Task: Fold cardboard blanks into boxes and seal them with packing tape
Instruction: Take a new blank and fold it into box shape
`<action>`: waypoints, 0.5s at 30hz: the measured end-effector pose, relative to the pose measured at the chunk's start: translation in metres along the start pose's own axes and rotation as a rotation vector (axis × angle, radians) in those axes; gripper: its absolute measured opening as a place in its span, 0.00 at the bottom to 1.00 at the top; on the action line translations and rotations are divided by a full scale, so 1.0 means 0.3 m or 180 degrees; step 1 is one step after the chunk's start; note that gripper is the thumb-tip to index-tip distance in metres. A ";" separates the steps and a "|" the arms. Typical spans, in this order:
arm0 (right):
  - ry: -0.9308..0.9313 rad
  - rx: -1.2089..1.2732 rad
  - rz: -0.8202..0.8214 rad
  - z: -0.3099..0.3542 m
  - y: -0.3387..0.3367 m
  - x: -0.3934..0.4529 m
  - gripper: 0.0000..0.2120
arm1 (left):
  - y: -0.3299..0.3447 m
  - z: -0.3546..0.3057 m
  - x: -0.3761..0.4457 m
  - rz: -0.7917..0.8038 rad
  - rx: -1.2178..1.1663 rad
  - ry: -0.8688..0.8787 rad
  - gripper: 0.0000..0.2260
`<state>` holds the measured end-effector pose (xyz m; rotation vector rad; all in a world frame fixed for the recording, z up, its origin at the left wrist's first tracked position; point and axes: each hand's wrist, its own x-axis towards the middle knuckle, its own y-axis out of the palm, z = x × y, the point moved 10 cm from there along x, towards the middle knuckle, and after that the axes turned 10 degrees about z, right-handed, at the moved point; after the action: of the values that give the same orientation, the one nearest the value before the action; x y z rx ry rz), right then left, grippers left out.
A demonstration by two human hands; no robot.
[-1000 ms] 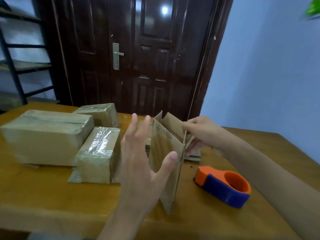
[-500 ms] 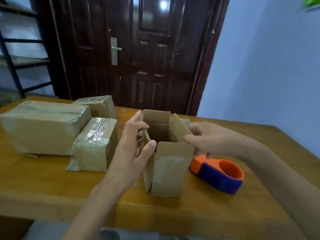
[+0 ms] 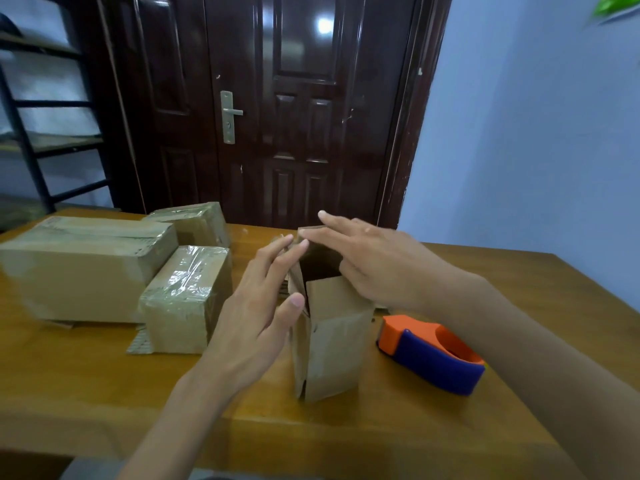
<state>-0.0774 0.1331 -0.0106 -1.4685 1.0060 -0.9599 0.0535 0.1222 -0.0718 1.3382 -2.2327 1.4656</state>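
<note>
The small box, a half-flat blank a second ago, now stands squared up on the table. Both hands have moved to its open top: the right hand spreads over the far flaps (fingers straight), the left hand touches the near-left flap.

A: Where's the cam?

B: One view only, head-worn, wide-angle. Looks fwd and down over both forearms, so left hand and right hand sit mid-frame, close up.

A: What's around the hands?

B: Table edge runs below the wrists. Beyond the fingertips: a dark door, facing the cam. Blue wall off past the right hand, shelf rack far past the left.

A: Overlap w/ another view?

B: None, single cam.
</note>
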 end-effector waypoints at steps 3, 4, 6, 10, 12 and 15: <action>0.0205 0.0265 0.0215 -0.001 0.024 0.037 0.32 | 0.000 -0.024 0.003 -0.0011 0.0094 0.0073 0.33; 0.0218 0.0244 0.0199 0.006 0.026 0.043 0.32 | 0.004 -0.034 0.005 0.0010 0.0130 0.0105 0.32; 0.0180 -0.0103 -0.0002 0.022 0.011 0.053 0.33 | 0.007 -0.046 0.011 0.0034 0.0226 0.0143 0.32; 0.0270 -0.0643 -0.0454 0.033 -0.007 0.062 0.25 | -0.003 -0.035 0.015 -0.0061 0.0379 0.0158 0.33; 0.0459 -0.0620 -0.0420 0.029 0.021 0.063 0.21 | 0.002 -0.029 0.017 -0.0126 0.0229 0.0194 0.32; 0.0633 -0.0449 -0.0315 0.041 0.052 0.067 0.12 | 0.025 -0.022 0.024 -0.0271 -0.0215 0.0217 0.33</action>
<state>-0.0608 0.1168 -0.0267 -1.5738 1.1733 -1.1432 0.0414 0.1241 -0.0693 1.3250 -2.1359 1.3735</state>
